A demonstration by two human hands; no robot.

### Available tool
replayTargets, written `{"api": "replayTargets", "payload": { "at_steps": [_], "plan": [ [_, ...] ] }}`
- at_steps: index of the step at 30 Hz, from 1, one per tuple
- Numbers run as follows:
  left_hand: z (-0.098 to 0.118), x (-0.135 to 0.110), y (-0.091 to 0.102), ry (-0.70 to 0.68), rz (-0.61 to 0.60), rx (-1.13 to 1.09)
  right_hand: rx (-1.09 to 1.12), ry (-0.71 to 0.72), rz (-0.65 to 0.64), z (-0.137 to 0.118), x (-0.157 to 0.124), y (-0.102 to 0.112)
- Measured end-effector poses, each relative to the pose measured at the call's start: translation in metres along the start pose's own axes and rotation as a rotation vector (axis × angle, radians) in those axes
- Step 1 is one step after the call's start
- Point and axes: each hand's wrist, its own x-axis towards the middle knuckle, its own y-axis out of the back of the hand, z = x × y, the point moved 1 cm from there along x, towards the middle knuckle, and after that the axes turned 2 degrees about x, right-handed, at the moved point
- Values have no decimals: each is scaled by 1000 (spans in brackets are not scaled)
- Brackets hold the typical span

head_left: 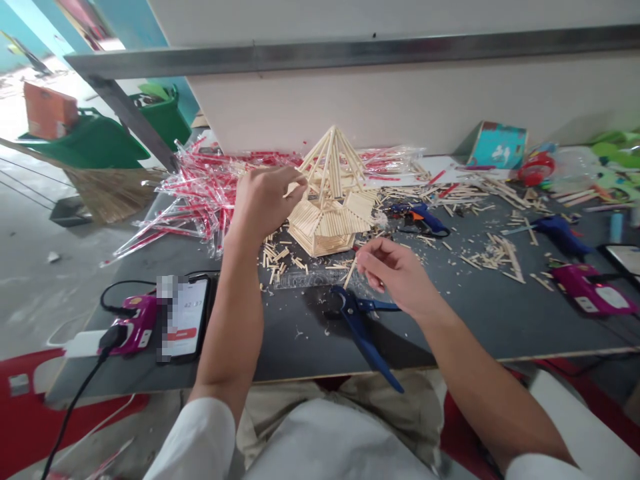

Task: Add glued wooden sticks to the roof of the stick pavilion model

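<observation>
A model pavilion point(334, 220) built of thin wooden sticks stands on the grey table, with a pointed frame on top and a sloping lower roof. My left hand point(267, 200) is at its left side, fingers bent, thumb and forefinger a little apart with nothing visible between them. Whether it touches the model I cannot tell. To the front right of the model, my right hand point(393, 270) is closed in a pinch on a thin wooden stick point(351, 273) that slants down. Below that hand lies a blue-handled cutter point(365, 333).
Red-and-clear plastic wrappers point(200, 187) heap at the back left. Loose sticks point(465, 193) and two blue glue guns point(425, 219) lie to the right. A phone point(187, 320) and purple power socket point(137, 323) sit front left; another purple socket point(593, 290) is at right.
</observation>
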Motion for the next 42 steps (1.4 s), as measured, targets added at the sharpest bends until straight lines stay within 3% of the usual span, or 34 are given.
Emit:
{"api": "replayTargets", "payload": {
  "at_steps": [2,7,10,15,19,23,27,33,39,42],
  "plan": [
    [3,0,12,15,47,-76,-24,37,-1,-11,3,5],
    [4,0,44,-5,423,-324,-35,195,79,-50,20,18],
    [-5,-2,56,15,477,-461,-64,361,111,-76,40,24],
    [-21,-8,54,156,348,-542,-134,666,221,-106,74,29],
    [-15,-9,41,203,180,-621,-172,820,273,-114,92,33],
    [-6,-7,32,196,31,-456,-182,797,238,-111,104,34],
    [-2,-3,27,110,-167,-290,-313,659,226,-105,104,30],
    [10,3,21,15,-209,-359,-471,563,110,-99,90,17],
    [21,8,18,-33,-247,-405,-613,587,-143,-92,74,-13],
    [22,10,14,-80,-275,-393,-602,603,-177,-87,72,-26]
  ]
}}
